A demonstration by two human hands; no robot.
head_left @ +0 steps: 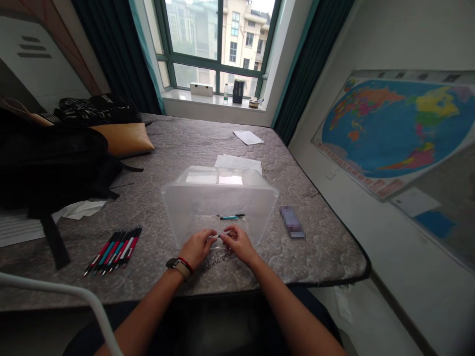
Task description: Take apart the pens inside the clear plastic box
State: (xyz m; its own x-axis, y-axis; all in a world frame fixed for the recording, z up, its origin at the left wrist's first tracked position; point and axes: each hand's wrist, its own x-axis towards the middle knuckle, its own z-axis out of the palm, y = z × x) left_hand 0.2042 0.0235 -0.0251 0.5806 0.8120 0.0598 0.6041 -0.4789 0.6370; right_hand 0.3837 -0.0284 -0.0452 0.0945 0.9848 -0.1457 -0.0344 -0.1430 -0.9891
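Note:
My left hand and my right hand meet at the near side of a clear plastic box, fingertips nearly touching. Each pinches a slim piece, white on the left and dark on the right. They look like parts of a pen, mostly covered by the fingers. Just beyond the fingers, a blue pen and some thin dark and clear pen parts lie at the box. A row of several pens in red, blue, white and black lies to the left on the grey mattress.
A blurred-out phone-like object lies right of the box. Paper sheets lie behind it. A black backpack and a tan bag are at left. A white curved bar crosses the lower left. A world map hangs at right.

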